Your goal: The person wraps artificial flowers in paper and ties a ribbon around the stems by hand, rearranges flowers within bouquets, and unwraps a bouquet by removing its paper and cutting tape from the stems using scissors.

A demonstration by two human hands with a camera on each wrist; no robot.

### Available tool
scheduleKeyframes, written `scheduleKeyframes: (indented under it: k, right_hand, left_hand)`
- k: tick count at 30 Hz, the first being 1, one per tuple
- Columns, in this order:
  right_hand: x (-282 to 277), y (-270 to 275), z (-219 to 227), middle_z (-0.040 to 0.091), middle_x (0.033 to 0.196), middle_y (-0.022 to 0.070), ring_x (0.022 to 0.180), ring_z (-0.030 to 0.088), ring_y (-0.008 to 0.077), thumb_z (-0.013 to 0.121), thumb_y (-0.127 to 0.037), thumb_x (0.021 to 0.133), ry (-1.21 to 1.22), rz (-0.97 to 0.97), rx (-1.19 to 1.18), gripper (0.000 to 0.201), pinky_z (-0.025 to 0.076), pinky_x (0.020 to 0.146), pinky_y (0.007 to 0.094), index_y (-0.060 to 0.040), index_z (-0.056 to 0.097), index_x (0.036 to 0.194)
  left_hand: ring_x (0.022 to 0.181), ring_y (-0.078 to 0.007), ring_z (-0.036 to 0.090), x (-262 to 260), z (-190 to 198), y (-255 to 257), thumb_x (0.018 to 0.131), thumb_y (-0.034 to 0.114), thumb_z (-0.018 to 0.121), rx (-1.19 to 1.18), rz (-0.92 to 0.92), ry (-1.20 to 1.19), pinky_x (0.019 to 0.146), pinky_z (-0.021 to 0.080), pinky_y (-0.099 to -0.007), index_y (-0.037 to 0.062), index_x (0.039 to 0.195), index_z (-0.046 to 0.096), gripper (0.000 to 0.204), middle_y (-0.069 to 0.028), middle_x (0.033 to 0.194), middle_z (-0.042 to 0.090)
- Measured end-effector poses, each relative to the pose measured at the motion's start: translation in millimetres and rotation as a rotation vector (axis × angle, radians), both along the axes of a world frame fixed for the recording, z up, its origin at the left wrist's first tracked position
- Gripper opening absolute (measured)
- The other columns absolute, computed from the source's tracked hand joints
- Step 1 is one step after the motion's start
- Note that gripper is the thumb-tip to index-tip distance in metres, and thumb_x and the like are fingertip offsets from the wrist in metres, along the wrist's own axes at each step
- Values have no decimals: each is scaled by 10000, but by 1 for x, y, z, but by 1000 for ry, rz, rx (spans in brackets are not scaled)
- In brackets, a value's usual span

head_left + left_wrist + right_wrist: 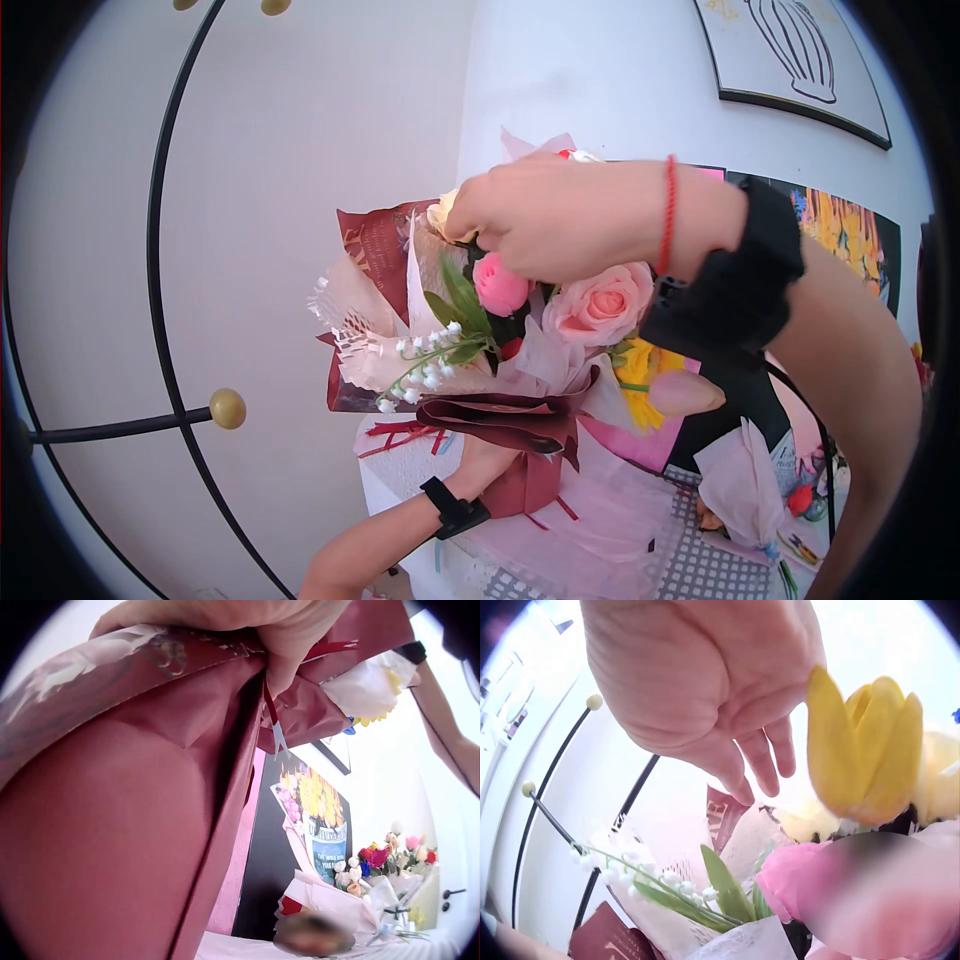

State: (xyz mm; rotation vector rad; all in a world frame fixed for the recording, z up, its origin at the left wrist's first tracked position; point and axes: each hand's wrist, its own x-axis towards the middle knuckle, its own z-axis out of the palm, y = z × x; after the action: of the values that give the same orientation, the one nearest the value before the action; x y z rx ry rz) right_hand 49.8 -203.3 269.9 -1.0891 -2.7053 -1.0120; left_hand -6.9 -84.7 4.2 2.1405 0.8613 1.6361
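A bouquet in dark red wrapping paper [525,485] stands tilted over the table. My left hand [485,465] grips its gathered neck from below; in the left wrist view the thumb presses into the paper folds beside a red ribbon [271,709]. Over the blooms reaches my right hand [570,215], its fingers [761,765] pointing down close to a pale yellow flower [806,821]. Nothing shows pinched between them. Near that hand are a yellow tulip [866,754], a pink bud [500,284], a large pink rose [605,302] and a white lily-of-the-valley sprig [430,372].
Pale pink wrapping sheets [610,525] cover part of the table. A small wrapped bunch [740,480] lies at the right, near pliers [803,547]. Red ribbon pieces [400,435] lie at the left. A black metal rack [160,250] stands by the wall.
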Motion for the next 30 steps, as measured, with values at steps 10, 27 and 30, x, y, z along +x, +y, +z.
scheduleKeyframes:
  k: [10,27,30]
  right_hand:
    - [128,-25,11,595,936,155,883,550,300,478,-121,803,420,505,305,246,427,797,344,6,577,989]
    - [207,10,-21,609,893,138,858,576,251,563,-103,787,932,501,208,210,446,768,321,25,595,951]
    - [193,16,-2,613,931,73,861,556,132,540,-114,808,977,409,-106,244,439,765,280,3,582,1018]
  left_hand:
    - [775,-171,591,15,-4,43,778,158,623,162,170,-86,674,464,-311,25,871,596,164,-79,833,626]
    - [837,-286,597,5,4,67,856,311,534,201,246,-74,712,443,-354,43,981,608,304,-138,886,627]
    - [837,-283,598,5,13,75,854,310,537,227,207,-67,712,444,-353,43,980,608,304,-136,886,628]
